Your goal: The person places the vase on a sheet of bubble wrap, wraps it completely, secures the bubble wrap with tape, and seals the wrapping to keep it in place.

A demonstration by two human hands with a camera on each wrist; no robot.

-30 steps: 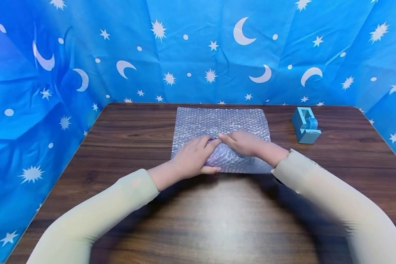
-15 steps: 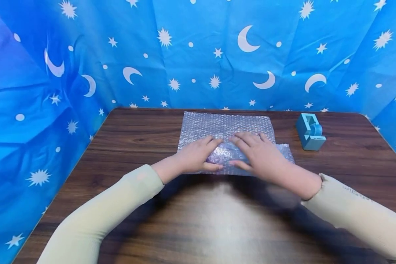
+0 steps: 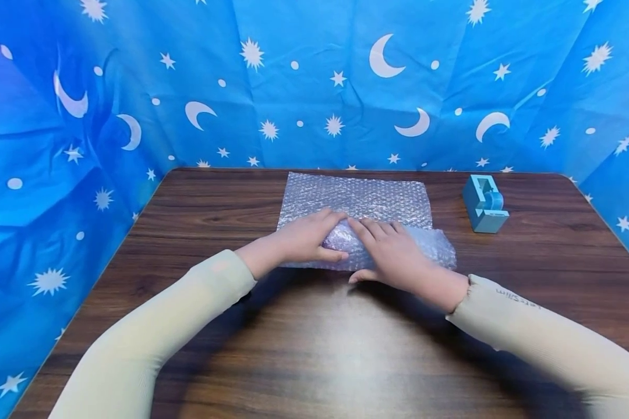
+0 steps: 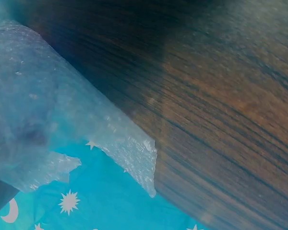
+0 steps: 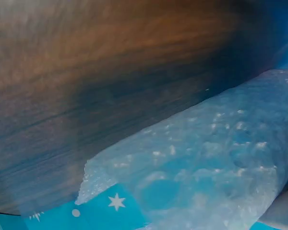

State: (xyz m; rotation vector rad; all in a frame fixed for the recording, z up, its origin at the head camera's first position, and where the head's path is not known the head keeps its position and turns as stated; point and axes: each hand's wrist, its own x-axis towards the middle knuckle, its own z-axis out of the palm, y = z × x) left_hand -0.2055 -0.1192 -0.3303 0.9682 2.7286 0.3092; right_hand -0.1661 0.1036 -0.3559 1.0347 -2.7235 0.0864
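The bubble wrap at the frame's centre is clear with a dotted bubble texture, faintly lilac where rolled. The tabletop is dark brown woodgrain. The tape dispenser at right is light blue; the backdrop is bright blue with white moons, stars and dots, and the sleeves are pale cream.

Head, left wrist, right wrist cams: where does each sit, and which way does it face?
Head: on the head, facing forward and down at the table; shows left hand, right hand, both sleeves, bubble wrap, tape dispenser.
Left wrist: on the left wrist, low over the table, facing wrap and backdrop; no hand shows.
Right wrist: on the right wrist, facing the rolled wrap; no hand clearly shows.
Shared: all three see wrap, table and starry backdrop.
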